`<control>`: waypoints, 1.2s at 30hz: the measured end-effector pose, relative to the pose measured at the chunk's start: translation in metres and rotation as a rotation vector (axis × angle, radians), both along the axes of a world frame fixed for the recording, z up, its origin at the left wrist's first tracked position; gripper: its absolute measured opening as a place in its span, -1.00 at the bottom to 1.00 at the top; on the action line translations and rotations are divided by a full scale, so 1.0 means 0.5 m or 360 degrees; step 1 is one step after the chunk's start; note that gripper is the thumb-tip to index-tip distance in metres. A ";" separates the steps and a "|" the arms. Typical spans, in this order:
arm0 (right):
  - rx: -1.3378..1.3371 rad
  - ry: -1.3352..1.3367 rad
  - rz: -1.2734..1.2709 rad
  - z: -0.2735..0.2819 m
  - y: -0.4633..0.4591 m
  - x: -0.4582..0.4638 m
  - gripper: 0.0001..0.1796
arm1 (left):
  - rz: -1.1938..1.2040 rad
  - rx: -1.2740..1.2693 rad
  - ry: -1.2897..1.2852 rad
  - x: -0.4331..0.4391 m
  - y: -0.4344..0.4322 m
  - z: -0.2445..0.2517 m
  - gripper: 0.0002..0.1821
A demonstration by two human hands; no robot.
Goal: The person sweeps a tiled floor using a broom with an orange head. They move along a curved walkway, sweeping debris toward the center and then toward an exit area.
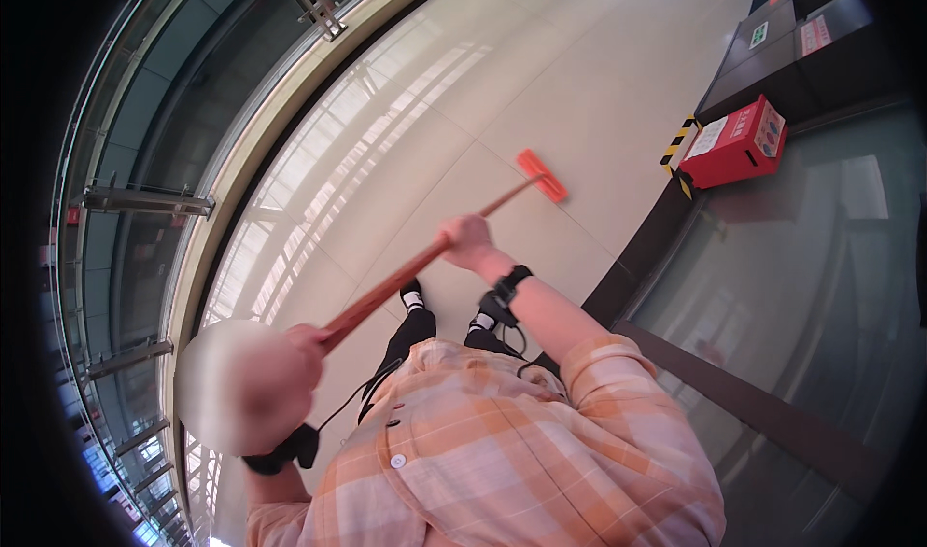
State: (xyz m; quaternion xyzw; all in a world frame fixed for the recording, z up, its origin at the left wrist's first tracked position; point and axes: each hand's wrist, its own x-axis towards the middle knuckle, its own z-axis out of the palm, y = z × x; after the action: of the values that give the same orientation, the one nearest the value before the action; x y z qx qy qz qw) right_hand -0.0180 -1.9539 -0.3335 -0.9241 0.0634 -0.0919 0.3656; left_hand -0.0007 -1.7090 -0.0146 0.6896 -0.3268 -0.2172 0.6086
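Note:
A long reddish-brown handle (387,284) runs diagonally across the view, ending in an orange broom or mop head (542,175) on the glossy beige tile floor. My left hand (290,373) grips the handle near its upper end; a blurred patch covers part of this hand. Farther down the handle, my right hand (467,241) is closed around it. Both wrists wear black straps, with thin cables near them. Below the hands show a plaid shirt (492,438), black trousers and my feet in white-banded socks. The underside of the orange head is hidden.
Along the left curves a glass railing with metal brackets (148,201) above a pale ledge (210,235). At the right, a red box (739,145) bearing writing stands inside black-and-yellow floor tape (677,145), beside a dark wall and glass panels (782,257).

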 end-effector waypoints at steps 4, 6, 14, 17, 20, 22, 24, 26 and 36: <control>0.0147 0.0046 0.0367 0.082 0.131 0.112 -1.00 | 0.0402 -0.0100 -0.0641 -0.009 0.094 0.056 -0.73; 0.0218 0.0054 0.0430 0.110 0.150 0.116 -0.97 | 0.0362 -0.0315 -0.0572 0.001 0.090 0.067 -0.70; -0.0087 0.0222 -0.0163 0.005 -0.125 -0.103 -0.96 | -0.0426 -0.0314 0.0081 0.039 -0.134 -0.050 -0.69; -0.0123 0.0147 -0.0528 -0.046 -0.254 -0.241 -0.94 | -0.0990 -0.0167 0.0161 0.014 -0.255 -0.123 -0.77; -0.0163 0.0204 -0.0859 -0.072 -0.309 -0.335 -0.86 | -0.1243 -0.0265 0.0321 -0.005 -0.339 -0.170 -0.76; -0.0152 0.0258 -0.0982 -0.074 -0.304 -0.373 -0.86 | -0.1296 -0.0278 0.0372 -0.017 -0.358 -0.178 -0.78; -0.0127 0.0140 -0.0974 -0.062 -0.274 -0.383 -0.87 | -0.1390 -0.0215 0.0358 -0.018 -0.347 -0.158 -0.79; -0.0097 0.0090 -0.0905 -0.034 -0.217 -0.363 -0.89 | -0.1291 -0.0346 0.0310 0.003 -0.314 -0.110 -0.84; 0.0341 -0.0246 -0.0012 0.129 0.033 -0.046 -0.92 | -0.1157 -0.0539 -0.0238 0.093 -0.101 0.137 -0.75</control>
State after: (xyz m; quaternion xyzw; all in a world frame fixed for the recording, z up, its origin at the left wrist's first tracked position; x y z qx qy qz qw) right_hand -0.0409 -1.9376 -0.2692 -0.8696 0.0479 -0.1567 0.4658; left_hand 0.0458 -1.7593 0.0541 0.4330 -0.6238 -0.3106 0.5717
